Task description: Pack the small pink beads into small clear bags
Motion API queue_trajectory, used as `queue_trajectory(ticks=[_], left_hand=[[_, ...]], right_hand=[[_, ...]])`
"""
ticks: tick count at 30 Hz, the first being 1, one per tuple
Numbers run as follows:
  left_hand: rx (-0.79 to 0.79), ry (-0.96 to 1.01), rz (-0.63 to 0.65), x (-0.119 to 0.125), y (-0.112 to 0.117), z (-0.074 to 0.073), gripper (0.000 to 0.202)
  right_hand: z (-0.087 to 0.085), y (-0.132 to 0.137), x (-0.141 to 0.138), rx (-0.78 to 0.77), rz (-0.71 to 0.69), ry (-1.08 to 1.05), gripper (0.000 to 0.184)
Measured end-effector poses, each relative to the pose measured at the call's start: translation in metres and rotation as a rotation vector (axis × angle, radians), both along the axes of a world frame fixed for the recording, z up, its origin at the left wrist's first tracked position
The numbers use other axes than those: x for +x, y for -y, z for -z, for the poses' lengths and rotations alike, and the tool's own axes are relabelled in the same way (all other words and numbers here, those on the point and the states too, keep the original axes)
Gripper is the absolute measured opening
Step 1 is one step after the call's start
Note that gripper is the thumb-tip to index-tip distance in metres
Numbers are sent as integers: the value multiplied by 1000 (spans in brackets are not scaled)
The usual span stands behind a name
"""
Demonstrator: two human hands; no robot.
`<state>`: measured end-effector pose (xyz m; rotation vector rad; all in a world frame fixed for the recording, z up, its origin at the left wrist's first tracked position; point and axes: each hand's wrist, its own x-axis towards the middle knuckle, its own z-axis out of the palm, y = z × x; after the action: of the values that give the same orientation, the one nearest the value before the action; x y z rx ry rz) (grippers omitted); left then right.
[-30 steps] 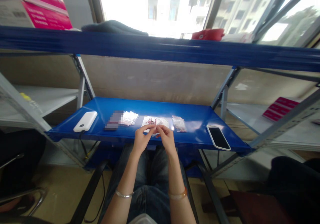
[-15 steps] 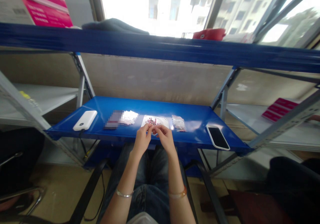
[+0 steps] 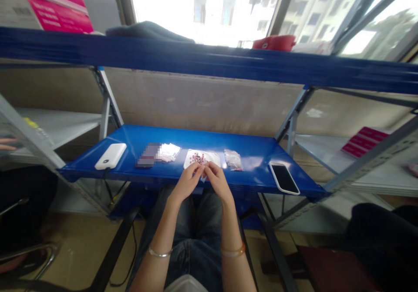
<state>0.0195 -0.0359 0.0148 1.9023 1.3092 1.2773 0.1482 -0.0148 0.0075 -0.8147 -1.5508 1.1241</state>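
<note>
Above the front edge of the blue table, my left hand [image 3: 189, 178] and my right hand [image 3: 215, 176] meet with fingertips pinched together. A small clear plastic bag [image 3: 203, 179] seems to show between and just below the fingers; its details are too small to make out. Directly beyond the hands lies a white sheet [image 3: 214, 157] scattered with small red and dark beads [image 3: 198, 157]. To its right is a clear bag [image 3: 232, 159] with reddish pieces inside. Left of the sheet sits a pile of small clear bags [image 3: 170, 152].
A white power bank [image 3: 111, 156] with a cable lies at the table's left end, beside a blurred-out item [image 3: 148, 155]. A white-framed phone [image 3: 284, 178] rests at the right end. A blue shelf beam [image 3: 209, 59] crosses above the table [image 3: 196, 136]. Chair armrests flank my legs.
Both hands remain together, with fingers slightly shifted, and a clear glint now shows below them. At the far left, part of another person's hand has come into view.
</note>
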Motion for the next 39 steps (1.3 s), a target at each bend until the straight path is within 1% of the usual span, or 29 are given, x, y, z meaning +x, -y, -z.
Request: queue_trajectory(ticks=[2, 3, 7, 10, 13, 16, 18, 20, 23, 26, 29, 30, 33, 34, 36, 39], left_hand=[[19, -91, -61, 2, -1, 3, 28], [42, -154, -105, 3, -1, 5, 27], [157, -392, -312, 6, -1, 10, 21], [168, -410, -430, 3, -1, 9, 19], [168, -361, -477, -3, -2, 6, 22], [179, -341, -425, -5, -1, 4, 23], [188, -350, -376, -3, -1, 4, 22], [199, -368, -349, 0, 0, 5, 21], [209, -387, -333, 2, 0, 6, 21], [198, -366, -299, -1, -1, 6, 24], [175, -336, -254, -8, -1, 6, 26], [166, -343, -228, -11, -1, 6, 32], [113, -397, -107, -18, 0, 9, 59], [89, -410, -74, -20, 0, 10, 62], [51, -410, -43, -22, 0, 12, 62], [14, -386, -33, -23, -1, 14, 54]], right_hand=[[2, 0, 0, 13, 13, 39, 25], [3, -1, -1, 28, 40, 76, 25], [4, 2, -5, 102, 255, 321, 22], [1, 7, -9, 117, 381, 478, 20], [-1, 10, -13, 113, 464, 492, 19], [1, 9, -15, 164, 585, 452, 17], [5, 6, -15, 215, 601, 432, 16], [10, 2, -14, 243, 543, 428, 16], [18, -3, -12, 233, 458, 434, 18], [24, -7, -8, 215, 450, 445, 23], [28, -11, -3, 213, 421, 434, 33], [30, -12, -1, 215, 404, 426, 35], [34, -15, 3, 225, 343, 402, 37], [35, -16, 3, 225, 318, 395, 38], [38, -17, 4, 220, 267, 386, 40], [41, -19, 5, 214, 222, 385, 40]])
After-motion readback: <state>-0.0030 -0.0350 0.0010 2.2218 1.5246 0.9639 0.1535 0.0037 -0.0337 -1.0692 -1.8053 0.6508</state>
